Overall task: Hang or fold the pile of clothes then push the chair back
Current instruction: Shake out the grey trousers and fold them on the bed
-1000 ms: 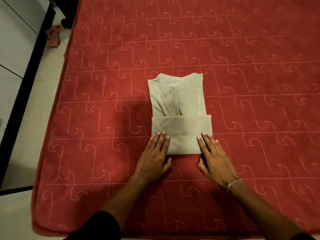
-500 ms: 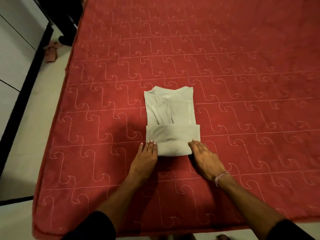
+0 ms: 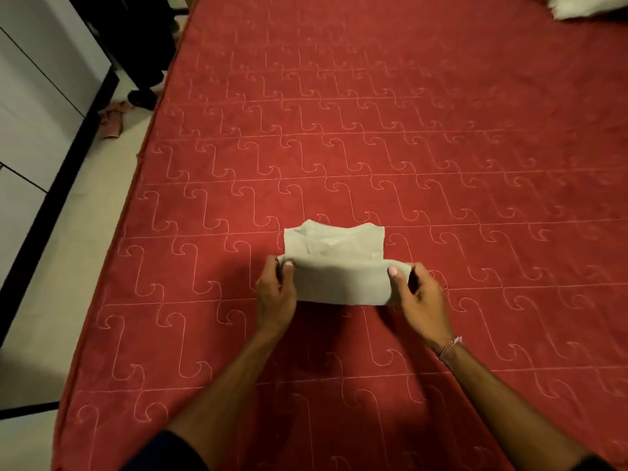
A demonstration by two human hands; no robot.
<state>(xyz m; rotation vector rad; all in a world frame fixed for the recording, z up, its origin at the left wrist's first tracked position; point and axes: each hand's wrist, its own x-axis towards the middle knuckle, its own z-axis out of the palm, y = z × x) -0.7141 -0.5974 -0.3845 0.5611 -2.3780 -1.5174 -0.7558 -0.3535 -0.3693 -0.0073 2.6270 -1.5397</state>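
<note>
Both hands gripped the pale grey-green folded cotton garment (image 3: pixel 334 266) at centre frame on the red quilted mattress (image 3: pixel 441 164): the left hand (image 3: pixel 276 294) pinched its left end, the right hand (image 3: pixel 419 300) its right end, thumbs on top, near fold raised. The step in hand appeared to be the final fold; the next move would require laying that fold squarely forward. Fingers beneath the cloth were hidden. No chair or clothes pile was visible; a white object (image 3: pixel 591 6) at upper right was cut off.
</note>
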